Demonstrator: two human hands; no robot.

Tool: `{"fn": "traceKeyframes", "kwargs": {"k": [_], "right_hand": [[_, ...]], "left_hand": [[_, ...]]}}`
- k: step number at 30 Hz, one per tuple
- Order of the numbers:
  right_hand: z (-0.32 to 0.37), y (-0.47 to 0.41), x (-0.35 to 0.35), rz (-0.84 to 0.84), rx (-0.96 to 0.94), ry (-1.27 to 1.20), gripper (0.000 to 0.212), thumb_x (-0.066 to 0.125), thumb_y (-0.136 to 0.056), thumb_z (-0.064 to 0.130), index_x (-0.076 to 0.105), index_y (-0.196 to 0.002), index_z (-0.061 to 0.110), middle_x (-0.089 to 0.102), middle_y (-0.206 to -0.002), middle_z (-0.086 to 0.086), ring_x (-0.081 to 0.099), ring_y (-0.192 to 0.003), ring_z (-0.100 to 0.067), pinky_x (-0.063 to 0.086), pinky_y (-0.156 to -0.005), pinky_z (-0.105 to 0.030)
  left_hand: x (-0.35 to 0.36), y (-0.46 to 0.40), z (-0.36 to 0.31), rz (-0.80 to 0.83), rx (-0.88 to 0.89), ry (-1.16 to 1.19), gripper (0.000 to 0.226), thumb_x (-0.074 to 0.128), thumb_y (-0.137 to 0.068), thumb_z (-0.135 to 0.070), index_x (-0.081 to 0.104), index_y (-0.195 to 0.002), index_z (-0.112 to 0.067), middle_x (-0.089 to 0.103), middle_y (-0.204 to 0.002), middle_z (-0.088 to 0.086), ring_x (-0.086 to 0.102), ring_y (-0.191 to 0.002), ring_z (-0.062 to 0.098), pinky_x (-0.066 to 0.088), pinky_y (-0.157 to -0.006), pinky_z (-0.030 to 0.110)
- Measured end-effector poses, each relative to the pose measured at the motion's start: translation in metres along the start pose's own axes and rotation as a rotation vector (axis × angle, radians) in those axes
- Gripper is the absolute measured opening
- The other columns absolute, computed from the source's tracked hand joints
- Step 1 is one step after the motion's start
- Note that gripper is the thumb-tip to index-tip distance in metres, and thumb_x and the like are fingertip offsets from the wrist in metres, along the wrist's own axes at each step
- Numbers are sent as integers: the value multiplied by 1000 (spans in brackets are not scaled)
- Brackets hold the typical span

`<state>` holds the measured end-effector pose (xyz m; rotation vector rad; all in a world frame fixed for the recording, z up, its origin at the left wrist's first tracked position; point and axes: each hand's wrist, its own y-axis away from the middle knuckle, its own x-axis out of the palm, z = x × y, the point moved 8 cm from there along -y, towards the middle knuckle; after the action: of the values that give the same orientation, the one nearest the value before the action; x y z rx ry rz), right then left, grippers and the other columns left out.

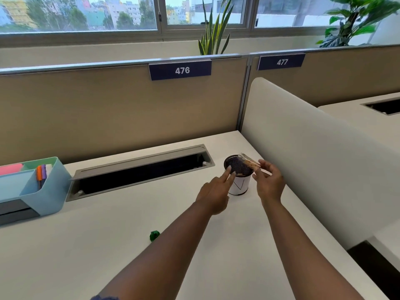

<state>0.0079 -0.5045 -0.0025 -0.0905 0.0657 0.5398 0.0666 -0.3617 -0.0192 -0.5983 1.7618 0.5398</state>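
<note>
Hands: left hand (213, 191) has two straight fingers on the mesh cup (240, 187) rim; right hand (269, 182) pinches a clear packet (249, 162) over its mouth | worktop (129, 213) | teal organiser (49, 191), far left: pink pad (10, 168), pens (41, 174) | mesh cup by the right divider, contents unclear | green piece (154, 235) lying alone

The camera is sitting on the person's head and looking forward and down over the white laminate desk top (108, 245). It is facing the beige fabric partition panel (86, 115) with the dark blue number plate 476 (181, 70), and the wide glass windows (86, 14) are filling the top edge. Both forearms are entering from below, so the view is close. The left hand (213, 190) and the right hand (270, 184), which is pinching a clear plastic packet (249, 162), are meeting at the black mesh cup with white paper wrap (239, 186), just right of the middle.
</note>
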Motion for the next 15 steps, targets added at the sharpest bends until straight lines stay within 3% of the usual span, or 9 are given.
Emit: {"fn": "traceKeyframes", "kwargs": {"k": [5, 15], "right_hand": [[18, -4, 3, 19, -222, 227, 28, 55, -82, -3, 60, -108, 8, 66, -112, -14, 65, -93, -26, 47, -81, -27], [32, 4, 10, 40, -405, 336, 27, 54, -82, -5, 64, -105, 6, 69, -107, -16, 64, -97, -29, 52, -85, -39]], "left_hand": [[5, -8, -6, 3, -3, -24, 73, 46, -88, -5, 2, -145, -19, -3, -159, -2, 42, -121, 31, 46, -85, 41], [6, -9, -7, 24, -22, -5, 73, 47, -88, -6, 2, -145, -19, -1, -159, -2, 46, -119, 32, 48, -85, 41]]}}
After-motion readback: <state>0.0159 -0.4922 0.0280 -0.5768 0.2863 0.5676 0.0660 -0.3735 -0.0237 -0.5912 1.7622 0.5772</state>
